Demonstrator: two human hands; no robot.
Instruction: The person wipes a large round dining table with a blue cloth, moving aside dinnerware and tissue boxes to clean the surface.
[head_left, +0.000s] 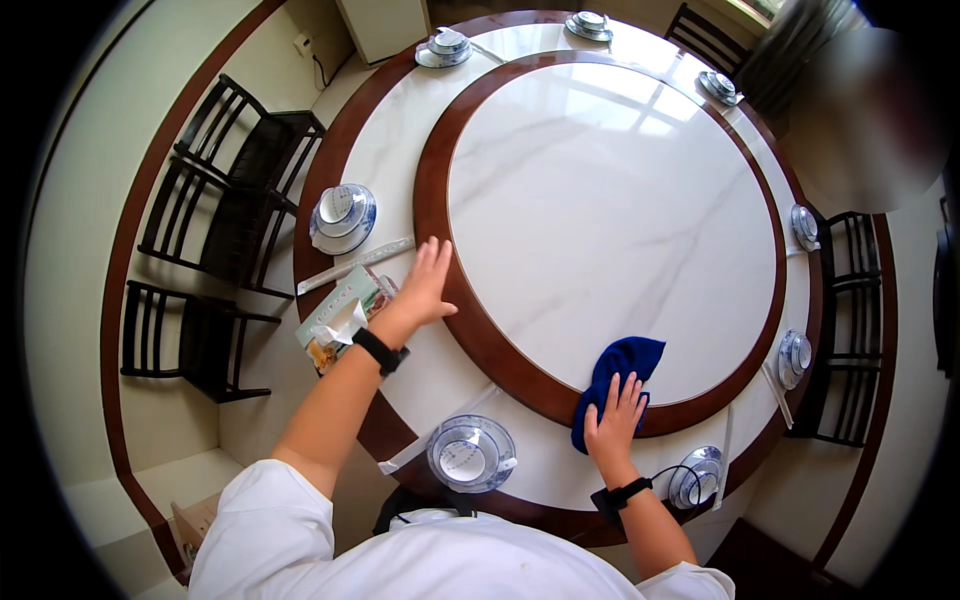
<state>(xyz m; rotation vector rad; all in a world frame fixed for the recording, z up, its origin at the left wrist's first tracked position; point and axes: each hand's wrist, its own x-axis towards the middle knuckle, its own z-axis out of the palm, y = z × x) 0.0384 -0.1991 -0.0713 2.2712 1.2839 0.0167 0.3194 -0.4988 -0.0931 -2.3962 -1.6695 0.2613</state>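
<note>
My right hand (616, 420) lies flat on a folded dark blue cloth (626, 360), pressing it over the brown rim of the round turntable (607, 225). The cloth partly covers the marble-patterned top. My left hand (426, 285) is spread over the turntable's left rim with nothing in it; whether it touches the rim I cannot tell. Beside my left wrist a printed tissue box (360, 289) stands on the outer table, a white tissue (343, 322) poking out. Black bands circle both wrists.
Blue-and-white tableware sets ring the round table, including ones at near centre (471, 454), near right (696, 478) and left (343, 217). Wrapped utensils (356, 265) lie beside several sets. Dark wooden chairs (202, 337) line the left and right walls.
</note>
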